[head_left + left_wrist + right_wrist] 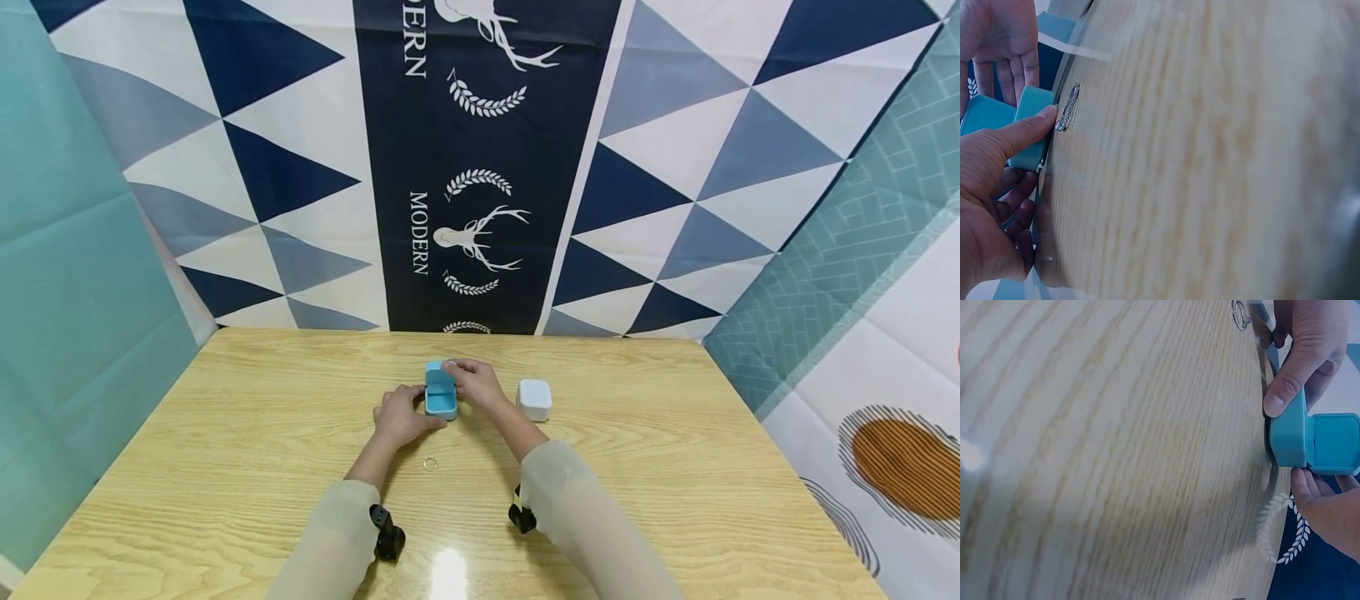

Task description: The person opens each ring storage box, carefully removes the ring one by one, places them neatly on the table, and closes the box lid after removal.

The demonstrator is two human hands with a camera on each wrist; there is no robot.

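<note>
Head view: your left hand grips the base of the small blue hinged plastic box mid-table, thumb curled against its side. Your right hand holds the box's raised lid from the far side, fingers on it. A thin silver ring lies on the light wooden table just nearer you. A small white box sits right of your hands.
</note>
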